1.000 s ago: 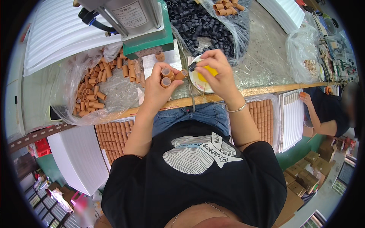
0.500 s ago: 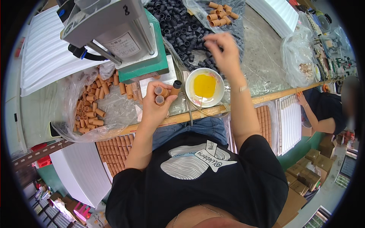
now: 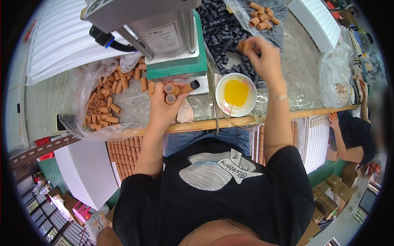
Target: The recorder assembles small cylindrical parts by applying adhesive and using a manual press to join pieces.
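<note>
Several short brown tubes point(image 3: 170, 98) are bunched in my left hand point(image 3: 161, 111), which is closed around them in front of the press. One tube point(image 3: 186, 88) lies sideways with a black fitting point(image 3: 195, 84) on its end. My right hand point(image 3: 266, 61) is raised over the edge of the black fittings pile point(image 3: 223, 35), fingers curled together. A blurred brownish shape shows at its fingertips; I cannot make out what it is. Below that hand stands a white bowl point(image 3: 219, 98) of yellow liquid with a thin stick in it.
A press with a green base point(image 3: 176, 70) stands over a metal plate. Loose brown tubes point(image 3: 102, 102) lie in clear plastic at left; more tubes point(image 3: 262, 16) sit at the back. A plastic bag point(image 3: 334, 78) rests at right. Another person's arm point(image 3: 336, 127) reaches the bench at far right.
The whole view has shifted, with the bench things now further right and slightly higher. My right hand's fingers have drawn together beside the black fittings. My left hand still holds the tubes.
</note>
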`<move>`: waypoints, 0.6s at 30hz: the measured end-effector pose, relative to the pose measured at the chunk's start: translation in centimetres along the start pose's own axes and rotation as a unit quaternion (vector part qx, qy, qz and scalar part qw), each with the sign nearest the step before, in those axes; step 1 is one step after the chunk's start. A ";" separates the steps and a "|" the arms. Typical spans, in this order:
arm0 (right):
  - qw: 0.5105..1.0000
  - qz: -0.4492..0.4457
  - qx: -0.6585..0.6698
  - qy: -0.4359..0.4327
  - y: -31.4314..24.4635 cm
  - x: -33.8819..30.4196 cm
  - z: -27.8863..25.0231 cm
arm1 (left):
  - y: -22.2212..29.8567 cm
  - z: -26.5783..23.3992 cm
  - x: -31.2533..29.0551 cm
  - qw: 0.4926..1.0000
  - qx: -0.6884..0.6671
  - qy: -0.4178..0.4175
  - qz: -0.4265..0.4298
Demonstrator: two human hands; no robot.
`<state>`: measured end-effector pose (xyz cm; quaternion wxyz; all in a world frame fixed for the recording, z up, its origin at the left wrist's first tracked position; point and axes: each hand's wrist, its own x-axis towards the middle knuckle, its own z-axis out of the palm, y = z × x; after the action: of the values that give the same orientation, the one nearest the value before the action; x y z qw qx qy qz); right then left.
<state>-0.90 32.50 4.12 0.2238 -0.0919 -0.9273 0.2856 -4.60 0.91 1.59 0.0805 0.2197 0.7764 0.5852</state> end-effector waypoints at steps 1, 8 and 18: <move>0.989 0.021 0.138 -0.050 -2.8 -1.9 0.5 | 0.1 -0.2 0.2 1.000 0.001 -0.001 -0.001; 0.981 -0.130 0.096 -0.106 -9.0 -7.4 3.8 | 2.6 -0.5 -0.3 0.982 0.139 -0.123 0.032; 0.984 -0.119 0.054 -0.123 -9.3 -7.4 4.4 | 0.1 0.1 0.3 0.981 -0.172 0.045 0.073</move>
<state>3.15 20.53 3.47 0.1450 0.0673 -0.9355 0.3152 -4.81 1.12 1.67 0.0391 0.2321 0.6489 0.7236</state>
